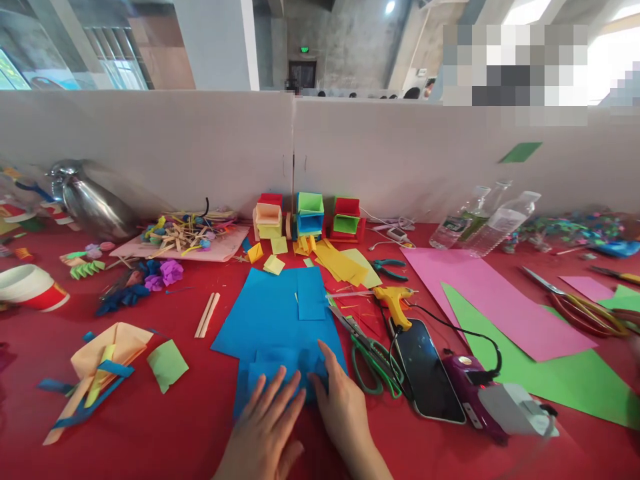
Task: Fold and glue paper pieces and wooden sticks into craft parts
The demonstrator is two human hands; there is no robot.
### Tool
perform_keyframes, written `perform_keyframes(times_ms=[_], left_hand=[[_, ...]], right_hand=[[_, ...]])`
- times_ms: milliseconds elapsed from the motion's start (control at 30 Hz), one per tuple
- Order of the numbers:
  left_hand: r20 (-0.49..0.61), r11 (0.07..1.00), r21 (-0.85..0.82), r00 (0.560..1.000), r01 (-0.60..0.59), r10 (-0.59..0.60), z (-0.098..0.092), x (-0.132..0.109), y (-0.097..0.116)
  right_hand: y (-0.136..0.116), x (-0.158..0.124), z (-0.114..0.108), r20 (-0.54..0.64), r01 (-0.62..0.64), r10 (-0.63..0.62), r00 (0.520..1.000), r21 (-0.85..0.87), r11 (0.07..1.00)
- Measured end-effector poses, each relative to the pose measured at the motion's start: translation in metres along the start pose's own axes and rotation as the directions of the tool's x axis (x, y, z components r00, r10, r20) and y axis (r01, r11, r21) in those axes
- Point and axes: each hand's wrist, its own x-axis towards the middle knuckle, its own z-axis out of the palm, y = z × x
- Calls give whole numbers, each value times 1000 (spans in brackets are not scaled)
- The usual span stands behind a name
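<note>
A blue paper piece (260, 373) lies in front of me, overlapping the near edge of a larger blue paper sheet (255, 303). My left hand (270, 420) rests flat on it with fingers spread. At its right edge my right hand (343, 397) touches the paper, index finger stretched forward and thumb apart from it. The palm hides its other fingers. A narrow blue paper strip (311, 297) sits on the sheet's far right part. Right of my right hand are green-handled scissors (377, 363), their blades pointing away to the left.
A yellow glue gun (395, 303) lies beside a phone (429, 370) and a purple power strip (475, 400). Paper box stacks (310, 217) stand by the white partition (150, 147). Left are a paper cup (37, 287) and a peach paper shape (110, 350); right, pink paper (500, 300).
</note>
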Motion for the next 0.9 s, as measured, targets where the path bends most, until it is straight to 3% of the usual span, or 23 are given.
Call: perform_keyframes(times_ms=[67, 333, 467, 900], left_hand=[[99, 996, 27, 992, -81, 78, 2, 3, 2], [195, 1000, 3, 981, 8, -8, 12, 7, -4], [178, 1000, 31, 984, 0, -5, 13, 7, -5], [111, 996, 90, 994, 14, -24, 15, 7, -5]], right_hand=[[1, 2, 1, 3, 8, -8, 1000, -28, 1000], [2, 13, 0, 33, 44, -39, 999, -186, 981], [3, 18, 2, -21, 122, -127, 992, -154, 980], [4, 22, 5, 18, 125, -124, 992, -149, 981]])
